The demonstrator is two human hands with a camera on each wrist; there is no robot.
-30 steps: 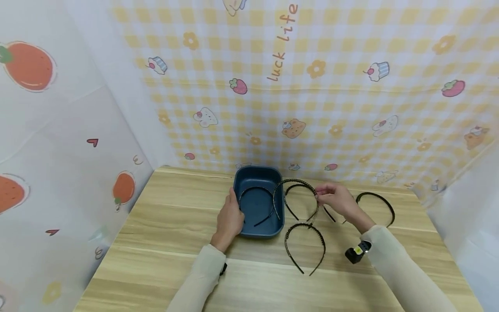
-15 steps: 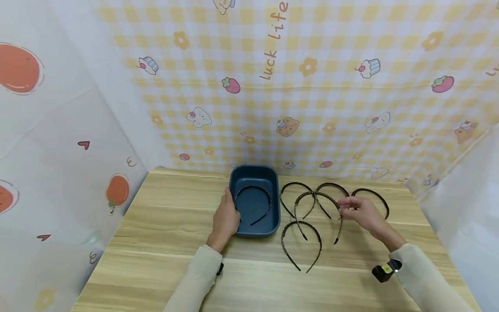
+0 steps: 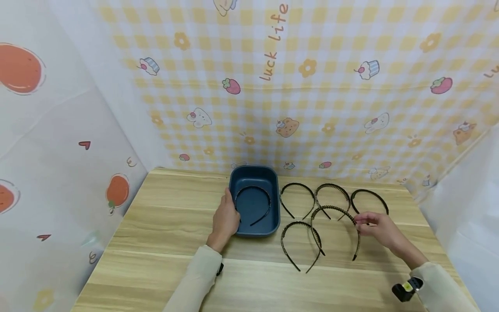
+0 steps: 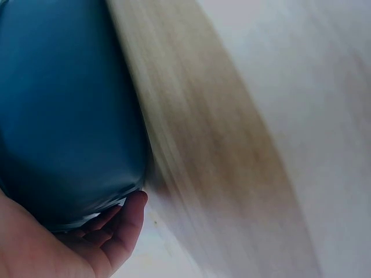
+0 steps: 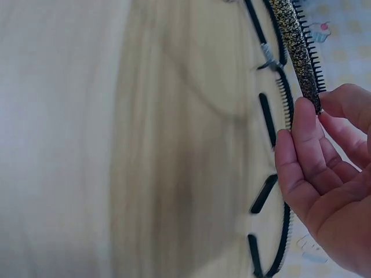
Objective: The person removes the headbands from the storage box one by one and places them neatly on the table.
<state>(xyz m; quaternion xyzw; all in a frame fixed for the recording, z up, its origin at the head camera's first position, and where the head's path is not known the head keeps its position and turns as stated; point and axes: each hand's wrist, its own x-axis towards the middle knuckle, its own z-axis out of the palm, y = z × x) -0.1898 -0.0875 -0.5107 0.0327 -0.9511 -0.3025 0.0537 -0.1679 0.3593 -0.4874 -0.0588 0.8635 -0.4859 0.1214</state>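
Observation:
My left hand (image 3: 226, 218) grips the left side of a dark blue plastic box (image 3: 257, 234); in the left wrist view its fingers (image 4: 130, 223) bend around the blue wall (image 4: 69, 116). One thin dark headband (image 3: 253, 187) lies in the box. To the right, my right hand (image 3: 376, 227) pinches one side of a black-and-gold toothed headband (image 3: 329, 207) between thumb and fingers. This headband (image 5: 295, 49) shows its speckled gold surface and comb teeth in the right wrist view. It is held above the table, partly overlapping a front headband (image 3: 302, 223).
Along the back, right of the box, lie a thin headband (image 3: 297, 184), a toothed headband (image 3: 333, 186) and a black headband (image 3: 369, 190). The wooden table (image 3: 175, 208) meets a checked cloth (image 3: 249, 108) behind and a pale cloth (image 3: 50, 195) at the left.
My right hand has carried the pinched headband from beside the box rightward and toward the front of the table. The left hand and box stay in place; the view shifted slightly.

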